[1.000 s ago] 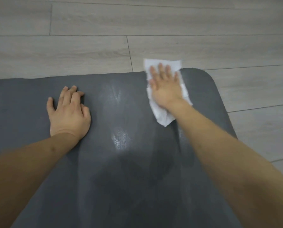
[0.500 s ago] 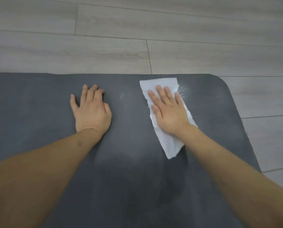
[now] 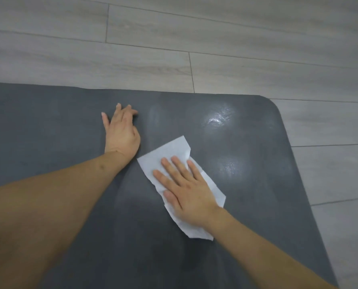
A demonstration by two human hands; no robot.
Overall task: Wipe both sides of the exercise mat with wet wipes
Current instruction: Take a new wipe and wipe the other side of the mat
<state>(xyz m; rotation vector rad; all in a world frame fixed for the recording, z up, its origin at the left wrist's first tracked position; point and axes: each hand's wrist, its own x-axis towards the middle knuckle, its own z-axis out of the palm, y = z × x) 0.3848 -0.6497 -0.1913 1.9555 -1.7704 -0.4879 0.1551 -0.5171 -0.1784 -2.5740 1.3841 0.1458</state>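
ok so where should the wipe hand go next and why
Probably slide the right hand, flat on the wet wipe, on toward the person: the mat shines wet near its far corner but looks dull nearer. The left hand can keep bracing it.

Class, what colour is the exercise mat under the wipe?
Dark grey exercise mat, with shiny wet patches; the head view, the only one, shows it.

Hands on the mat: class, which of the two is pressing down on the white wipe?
The right hand: it lies flat with straight fingers on the wipe. The left hand rests directly on the bare grey mat.
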